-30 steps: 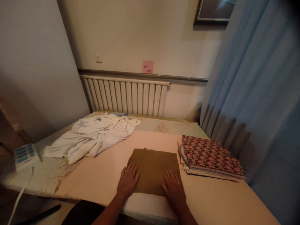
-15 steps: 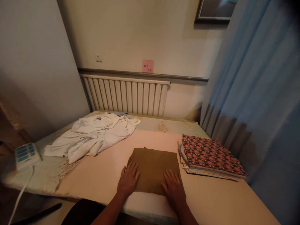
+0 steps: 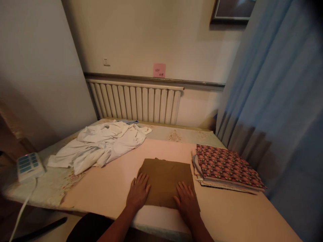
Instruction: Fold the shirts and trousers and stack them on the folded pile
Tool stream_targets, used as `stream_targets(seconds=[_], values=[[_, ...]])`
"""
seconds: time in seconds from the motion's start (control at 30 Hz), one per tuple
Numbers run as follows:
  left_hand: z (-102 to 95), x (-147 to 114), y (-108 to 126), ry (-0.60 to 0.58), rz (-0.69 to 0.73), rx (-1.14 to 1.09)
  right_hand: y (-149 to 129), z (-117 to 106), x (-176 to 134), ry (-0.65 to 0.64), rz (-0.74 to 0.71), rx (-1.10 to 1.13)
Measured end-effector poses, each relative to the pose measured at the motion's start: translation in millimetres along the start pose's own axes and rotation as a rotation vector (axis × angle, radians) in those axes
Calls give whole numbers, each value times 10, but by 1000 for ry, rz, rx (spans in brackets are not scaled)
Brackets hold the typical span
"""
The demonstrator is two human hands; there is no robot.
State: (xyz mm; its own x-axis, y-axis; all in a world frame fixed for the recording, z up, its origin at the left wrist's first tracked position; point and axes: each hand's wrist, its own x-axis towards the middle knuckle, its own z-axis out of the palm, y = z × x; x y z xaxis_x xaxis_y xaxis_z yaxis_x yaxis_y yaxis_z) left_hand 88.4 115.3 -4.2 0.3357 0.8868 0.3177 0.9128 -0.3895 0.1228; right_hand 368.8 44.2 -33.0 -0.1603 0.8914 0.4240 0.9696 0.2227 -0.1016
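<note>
Head view: both hands are released, palms down with the fingers extended; neither grasps anything. The left hand (image 3: 138,191) rests on the near left part of a folded brown cloth (image 3: 165,181), and the right hand (image 3: 186,198) rests on its near right part. The cloth lies flat near the front edge of the bench (image 3: 174,135), between the hands. Uneven sideways pressure from the palms could skew the fold or raise a crease; the far edge already shows a small uneven lip. Pulling toward the body could drag the near edge over the front of the bench. A push to the right could disturb the stack of folded cloths (image 3: 229,166), since it sits just beside the brown cloth and its layers are not aligned. The bench carries a pale floral cover, overlaid by a smooth pink sheet (image 3: 232,213). At the left edge is what appears to be a power strip (image 3: 30,167), its cord hanging off the front. A crumpled white cloth (image 3: 108,144) lies beyond it. Behind the bench stand a radiator (image 3: 136,102) and, to the right, a blue curtain (image 3: 275,101). The wall above bears a pink note (image 3: 159,70), a socket (image 3: 105,62) and a partly visible picture frame (image 3: 230,22).
</note>
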Motion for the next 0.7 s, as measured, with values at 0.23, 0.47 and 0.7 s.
stream_targets(seconds=[0.23, 0.47, 0.7], values=[[10, 2, -6, -8, 2, -6, -8, -8, 4, -7, 7, 1], [19, 1, -7, 14, 7, -12, 7, 13, -3, -1, 1, 3], [21, -2, -4, 13, 5, -7, -18, -48, 8, -43, 17, 4]])
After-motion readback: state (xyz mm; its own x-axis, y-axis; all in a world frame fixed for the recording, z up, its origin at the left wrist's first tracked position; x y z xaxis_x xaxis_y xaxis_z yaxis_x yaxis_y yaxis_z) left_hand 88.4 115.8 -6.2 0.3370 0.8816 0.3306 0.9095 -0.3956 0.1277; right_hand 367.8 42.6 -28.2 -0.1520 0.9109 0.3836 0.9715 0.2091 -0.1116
